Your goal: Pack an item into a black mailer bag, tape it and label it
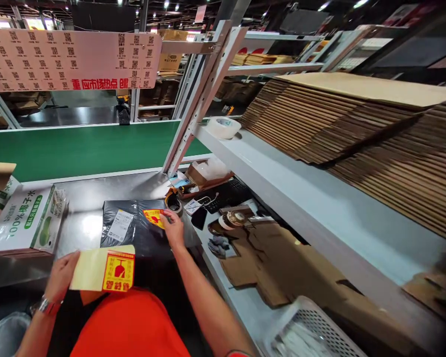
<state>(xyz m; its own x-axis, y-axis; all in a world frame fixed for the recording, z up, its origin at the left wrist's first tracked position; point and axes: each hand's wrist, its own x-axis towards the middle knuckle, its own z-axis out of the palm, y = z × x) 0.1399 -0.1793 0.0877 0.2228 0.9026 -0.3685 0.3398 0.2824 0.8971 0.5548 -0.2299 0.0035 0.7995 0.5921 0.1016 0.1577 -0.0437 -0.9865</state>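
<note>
My left hand (64, 275) is closed on the left edge of a pale yellow sticker sheet (91, 270), which carries one yellow and red label with a wine-glass picture at its right end. Between the fingers of my right hand (174, 229) is a yellow and red sticker (154, 217), at the right side of a black plastic-wrapped parcel (134, 220). How far that sticker touches the parcel I cannot tell. A white shipping label (121, 225) lies on the parcel's top. Just beyond my right hand stands a handheld scanner (172, 201).
At left stands a white carton (22, 218) with green print. A green conveyor belt (78, 148) runs behind the steel table. On the right shelf (282, 163) are a tape roll (223, 127) and stacked flat cardboard (312, 119). Below are loose cardboard (282, 263) and a white basket (312, 327).
</note>
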